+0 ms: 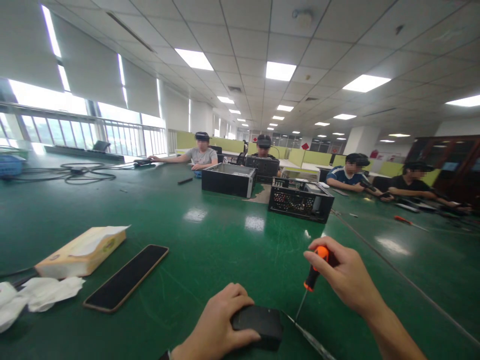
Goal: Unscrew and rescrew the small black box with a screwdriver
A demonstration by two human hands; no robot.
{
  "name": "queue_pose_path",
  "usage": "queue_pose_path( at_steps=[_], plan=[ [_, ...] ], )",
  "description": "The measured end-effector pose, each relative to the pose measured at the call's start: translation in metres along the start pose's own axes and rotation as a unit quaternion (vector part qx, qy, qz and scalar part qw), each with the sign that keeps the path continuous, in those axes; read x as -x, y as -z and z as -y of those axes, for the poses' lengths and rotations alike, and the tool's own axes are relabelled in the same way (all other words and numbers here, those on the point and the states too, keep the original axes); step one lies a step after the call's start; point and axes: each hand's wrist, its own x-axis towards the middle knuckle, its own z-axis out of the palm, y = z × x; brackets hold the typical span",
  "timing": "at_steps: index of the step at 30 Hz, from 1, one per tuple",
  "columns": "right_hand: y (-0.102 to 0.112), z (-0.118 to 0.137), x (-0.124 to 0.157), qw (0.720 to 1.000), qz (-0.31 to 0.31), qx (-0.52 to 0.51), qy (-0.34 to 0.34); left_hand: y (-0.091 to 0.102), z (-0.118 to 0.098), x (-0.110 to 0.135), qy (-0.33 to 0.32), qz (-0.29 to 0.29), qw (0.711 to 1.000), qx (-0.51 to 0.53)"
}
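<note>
Lower centre: holding black block (pixel 259 324) in left hand (pixel 222 322), perhaps for steadiness; lower right: pinching screwdriver (pixel 312 276) in right hand (pixel 348 275).

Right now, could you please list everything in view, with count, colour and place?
boxy object: 1, black, front centre
screwdriver: 1, orange and black, front right
pointed tool: 1, silvery, bottom edge
phone: 1, black, front left
tissue pack: 1, yellow, left
crumpled tissues: count unclear, white, left edge
nearest computer cases: 2, black, mid-table
dark box: 1, black, behind the cases
farther screwdriver: 1, orange, right
cables: count unclear, black, far left
basket: 1, blue, left edge
people: 4, mixed clothing, far side
table: 1, green, foreground
ceiling lights: many, white, overhead
blinds: several, grey, left
left hand: 1, bare, gripping the boxy object
right hand: 1, bare, holding the screwdriver
</note>
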Motion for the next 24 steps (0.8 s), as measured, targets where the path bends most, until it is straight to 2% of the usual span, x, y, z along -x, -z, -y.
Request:
queue_pose_path(
  at_steps=[6,15,24],
  plan=[
    [-0.01,-0.004,0.001,0.996,-0.002,-0.085,0.001,0.0,0.001,0.001,0.0,0.002,1.0,0.006],
    [-0.019,0.005,0.005,0.996,0.057,-0.054,0.041,-0.001,-0.001,0.0,-0.001,0.0,1.0,0.0],
    [-0.022,0.007,0.006,0.995,0.074,-0.034,0.062,-0.001,0.002,0.0,0.0,0.0,1.0,-0.01]
  ],
)
